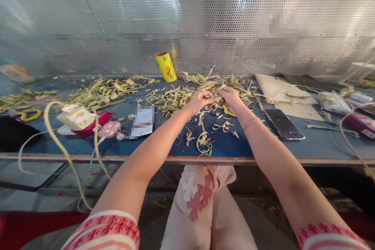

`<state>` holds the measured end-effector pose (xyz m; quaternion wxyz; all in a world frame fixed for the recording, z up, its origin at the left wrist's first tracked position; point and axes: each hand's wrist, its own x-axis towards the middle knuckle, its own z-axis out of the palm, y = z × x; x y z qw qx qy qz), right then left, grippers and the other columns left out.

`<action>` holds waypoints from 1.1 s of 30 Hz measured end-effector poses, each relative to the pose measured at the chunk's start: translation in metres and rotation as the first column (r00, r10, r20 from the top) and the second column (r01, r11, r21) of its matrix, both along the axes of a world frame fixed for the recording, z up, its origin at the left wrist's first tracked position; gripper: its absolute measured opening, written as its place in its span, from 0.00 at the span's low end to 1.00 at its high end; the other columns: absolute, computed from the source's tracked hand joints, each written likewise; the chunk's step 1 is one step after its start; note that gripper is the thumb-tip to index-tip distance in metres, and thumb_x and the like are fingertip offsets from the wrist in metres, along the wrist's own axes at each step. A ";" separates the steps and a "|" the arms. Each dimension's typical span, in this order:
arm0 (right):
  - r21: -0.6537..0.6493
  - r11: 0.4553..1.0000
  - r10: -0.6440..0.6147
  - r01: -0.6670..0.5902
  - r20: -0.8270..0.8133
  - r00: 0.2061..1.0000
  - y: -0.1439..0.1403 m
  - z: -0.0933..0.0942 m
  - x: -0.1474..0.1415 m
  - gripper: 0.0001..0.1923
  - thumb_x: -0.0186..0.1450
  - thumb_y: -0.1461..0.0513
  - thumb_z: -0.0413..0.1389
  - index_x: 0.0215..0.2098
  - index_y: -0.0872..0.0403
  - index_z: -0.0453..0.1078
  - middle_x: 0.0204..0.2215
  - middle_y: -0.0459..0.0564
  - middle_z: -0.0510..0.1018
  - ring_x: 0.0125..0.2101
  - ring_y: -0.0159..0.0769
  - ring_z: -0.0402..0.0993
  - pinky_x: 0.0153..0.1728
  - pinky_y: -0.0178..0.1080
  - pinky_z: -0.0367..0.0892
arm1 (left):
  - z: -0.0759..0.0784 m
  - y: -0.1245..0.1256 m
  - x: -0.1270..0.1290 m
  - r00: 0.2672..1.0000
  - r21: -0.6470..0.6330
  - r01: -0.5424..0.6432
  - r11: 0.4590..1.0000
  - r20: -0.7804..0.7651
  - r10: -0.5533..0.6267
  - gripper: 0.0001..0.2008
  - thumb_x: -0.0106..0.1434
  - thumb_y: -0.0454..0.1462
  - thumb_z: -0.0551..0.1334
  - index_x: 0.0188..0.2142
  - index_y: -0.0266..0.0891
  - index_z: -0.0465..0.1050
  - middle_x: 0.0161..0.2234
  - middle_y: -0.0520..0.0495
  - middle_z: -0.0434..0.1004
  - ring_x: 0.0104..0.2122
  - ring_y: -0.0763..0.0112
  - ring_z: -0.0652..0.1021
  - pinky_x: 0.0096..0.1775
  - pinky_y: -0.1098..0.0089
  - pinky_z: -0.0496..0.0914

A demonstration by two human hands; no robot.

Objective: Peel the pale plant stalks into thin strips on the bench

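My left hand (201,100) and my right hand (230,97) meet over the middle of the blue table. The fingers of both are closed in a pinch on a small pale strip of dried plant (217,96) between them; its exact shape is partly hidden. Behind and below them spreads a loose heap of dried greenish-yellow plant pieces (172,99). Part of a yellow ring-shaped handle (228,111) shows beneath my right hand. Nearer the front edge lie several curled plant scraps (204,142).
A yellow cardboard tube (165,67) stands tilted by the perforated metal wall (193,19). To the right lie a dark phone (284,124) and cardboard sheets (285,91). At left are a power strip with a plug (76,117), cables, another plant pile (102,90) and yellow-handled scissors (31,115).
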<state>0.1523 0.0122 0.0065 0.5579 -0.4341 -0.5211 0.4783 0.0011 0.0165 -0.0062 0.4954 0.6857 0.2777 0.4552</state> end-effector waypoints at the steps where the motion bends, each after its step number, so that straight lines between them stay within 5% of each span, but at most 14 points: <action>1: -0.013 1.000 -0.001 0.001 -0.011 1.000 -0.001 0.001 0.000 0.12 0.60 0.60 0.59 0.23 0.55 0.62 0.15 0.39 0.63 0.16 0.22 0.57 0.18 0.28 0.54 | 0.000 0.000 0.000 1.000 0.015 -0.010 1.000 -0.010 0.010 0.08 0.53 0.34 0.67 0.22 0.35 0.71 0.27 0.49 0.71 0.24 0.78 0.70 0.30 0.72 0.66; 16: 0.018 0.999 0.037 -0.037 -0.012 0.999 -0.003 0.001 0.001 0.14 0.60 0.56 0.60 0.25 0.54 0.62 0.16 0.38 0.62 0.15 0.21 0.55 0.15 0.28 0.52 | 0.005 -0.007 -0.003 0.999 0.080 0.023 0.996 -0.025 -0.022 0.09 0.55 0.38 0.66 0.24 0.36 0.71 0.33 0.47 0.75 0.29 0.74 0.74 0.34 0.68 0.69; 22: -0.015 0.996 0.092 -0.092 -0.035 0.995 -0.008 0.003 0.000 0.14 0.60 0.54 0.59 0.28 0.53 0.61 0.14 0.35 0.61 0.12 0.20 0.51 0.14 0.29 0.47 | 0.002 -0.003 -0.005 0.994 0.019 0.067 0.998 0.080 -0.068 0.10 0.54 0.40 0.67 0.25 0.36 0.70 0.35 0.47 0.75 0.27 0.76 0.73 0.31 0.70 0.69; 27: 0.077 0.997 0.019 -0.020 0.021 1.000 -0.003 -0.001 -0.001 0.14 0.59 0.53 0.59 0.27 0.53 0.62 0.13 0.35 0.60 0.12 0.22 0.51 0.14 0.30 0.48 | 0.003 -0.003 -0.004 0.988 -0.079 0.117 0.990 0.110 -0.108 0.09 0.56 0.39 0.66 0.26 0.37 0.70 0.25 0.50 0.72 0.26 0.74 0.74 0.32 0.70 0.70; 33: 0.261 0.963 -0.142 0.075 0.248 0.958 0.008 -0.007 0.005 0.08 0.62 0.56 0.55 0.31 0.53 0.65 0.19 0.41 0.64 0.19 0.27 0.59 0.22 0.33 0.60 | 0.006 -0.004 0.002 0.981 -0.219 0.046 0.975 0.193 -0.003 0.09 0.55 0.32 0.66 0.23 0.35 0.67 0.23 0.51 0.71 0.26 0.76 0.75 0.37 0.70 0.72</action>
